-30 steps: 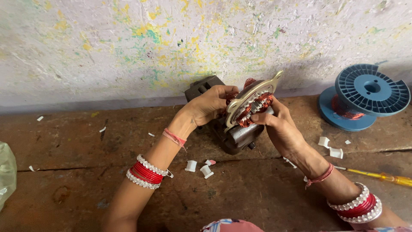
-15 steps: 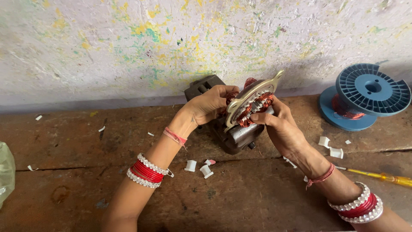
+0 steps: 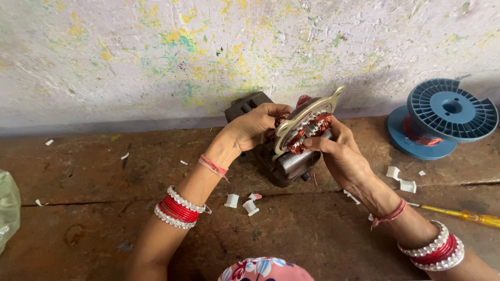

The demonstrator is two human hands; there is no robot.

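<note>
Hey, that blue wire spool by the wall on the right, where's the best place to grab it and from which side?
Probably grip the blue spool by its raised front flange rim, coming from the front right. It lies tilted against the wall, so that ribbed rim is exposed and free, while the copper-wound core sits recessed between the flanges.

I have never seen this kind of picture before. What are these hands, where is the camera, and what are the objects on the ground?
There is no machine here. A person wears a camera on the head, so the one view looks down at their own two bare hands. The left hand and the right hand together hold a motor stator, a metal core wound with copper wire, resting against a dark metal block. Below is a worn brown surface in front of a paint-speckled wall. On the surface lie a blue wire spool, a yellow-handled screwdriver, small white scraps, and at the left edge a pale green bag.
</note>
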